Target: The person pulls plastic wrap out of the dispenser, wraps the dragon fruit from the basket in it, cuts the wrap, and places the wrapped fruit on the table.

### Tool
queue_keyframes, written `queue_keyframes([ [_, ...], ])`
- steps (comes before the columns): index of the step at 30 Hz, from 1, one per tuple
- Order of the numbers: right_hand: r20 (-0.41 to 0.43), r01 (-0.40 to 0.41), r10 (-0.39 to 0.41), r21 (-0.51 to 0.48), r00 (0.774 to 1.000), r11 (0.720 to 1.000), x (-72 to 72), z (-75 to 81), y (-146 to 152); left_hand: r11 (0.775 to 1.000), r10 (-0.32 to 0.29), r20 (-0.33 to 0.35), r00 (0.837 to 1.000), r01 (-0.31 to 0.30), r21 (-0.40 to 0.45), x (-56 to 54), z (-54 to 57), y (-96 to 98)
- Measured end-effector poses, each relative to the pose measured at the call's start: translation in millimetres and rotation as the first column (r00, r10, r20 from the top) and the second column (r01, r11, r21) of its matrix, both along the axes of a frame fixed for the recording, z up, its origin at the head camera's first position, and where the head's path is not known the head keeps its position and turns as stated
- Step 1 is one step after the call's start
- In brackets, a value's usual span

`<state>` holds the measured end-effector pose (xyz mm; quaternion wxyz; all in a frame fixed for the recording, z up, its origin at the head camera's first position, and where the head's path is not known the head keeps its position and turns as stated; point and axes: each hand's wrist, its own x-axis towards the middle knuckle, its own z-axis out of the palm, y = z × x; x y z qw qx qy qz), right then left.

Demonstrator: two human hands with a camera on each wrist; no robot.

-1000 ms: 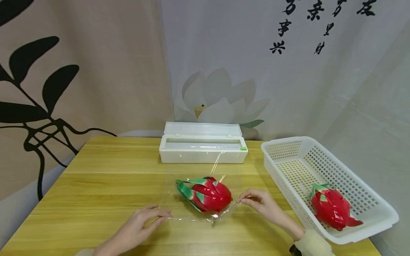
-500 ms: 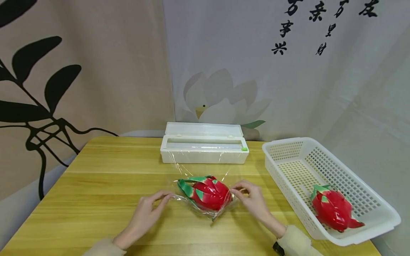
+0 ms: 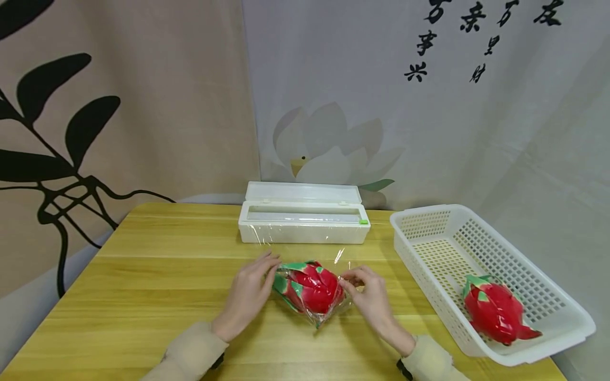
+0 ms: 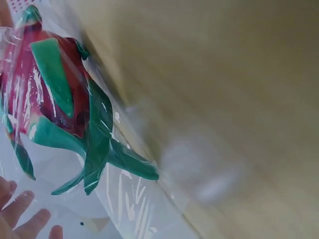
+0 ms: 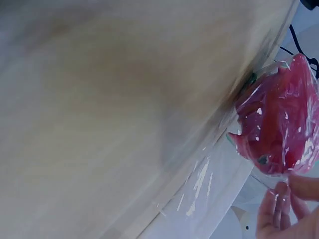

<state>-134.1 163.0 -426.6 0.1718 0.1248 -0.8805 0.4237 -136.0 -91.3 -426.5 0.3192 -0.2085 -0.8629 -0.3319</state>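
Observation:
A red dragon fruit [image 3: 312, 286] with green leaf tips lies mid-table, with clear cling film [image 3: 320, 318] drawn over it and gathered in creases at its near side. My left hand [image 3: 250, 291] is at the leafy left end of the fruit, over the film; in the left wrist view its fingers [image 4: 22, 204] are spread apart. At the fruit's right end my right hand [image 3: 371, 296] pinches the film between thumb and fingers, which the right wrist view shows close under the wrapped fruit [image 5: 279, 119].
Behind the fruit stands a white cling film box [image 3: 305, 233], lid raised, its roll visible inside. To the right, a white plastic basket [image 3: 457, 222] holds a second dragon fruit [image 3: 495, 311]. A printed curtain [image 3: 190, 106] hangs behind the wooden table [image 3: 143, 296].
My left hand has moved from the film's near left corner forward and right to the fruit's leafy end, its fingers loosening. My right hand has come inward, folding film against the fruit's right end.

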Motion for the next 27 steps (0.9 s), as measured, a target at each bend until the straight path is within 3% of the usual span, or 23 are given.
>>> queue_keyframes([
  [4, -0.102, -0.030, 0.034, 0.039, 0.994, 0.999, 0.8, -2.9, -0.9, 0.996, 0.018, -0.099, 0.995, -0.027, -0.086, -7.3, -1.1, 7.9],
  [7, -0.174, -0.057, 0.067, 0.066, 0.983, 0.996, 0.7, -5.4, -0.7, 0.993, 0.014, -0.134, 0.991, -0.030, -0.117, -11.4, -2.9, 12.0],
  [13, -0.349, -0.100, 0.159, 0.181, 0.924, 0.978, 0.0, -7.2, 1.1, 0.989, -0.011, -0.158, 0.987, -0.013, -0.147, -15.9, -4.8, 14.5],
  [17, -0.387, -0.127, 0.224, 0.262, 0.894, 0.957, 1.5, -6.6, 2.8, 0.978, -0.051, -0.149, 0.988, 0.019, -0.208, -14.6, -7.7, 12.3],
  [21, -0.405, -0.166, 0.293, 0.321, 0.866, 0.933, 4.1, -4.7, 5.8, 0.956, -0.096, -0.073, 0.993, 0.072, -0.283, -9.3, -9.7, 7.9],
  [24, -0.407, -0.179, 0.325, 0.356, 0.853, 0.917, 3.7, -5.2, 8.8, 0.935, -0.115, 0.068, 0.991, 0.131, -0.328, -5.5, -8.0, 4.4],
  [27, -0.381, -0.178, 0.329, 0.382, 0.864, 0.907, 1.2, -6.4, 11.3, 0.913, -0.110, 0.219, 0.969, 0.186, -0.363, -5.6, -5.3, 2.5],
])
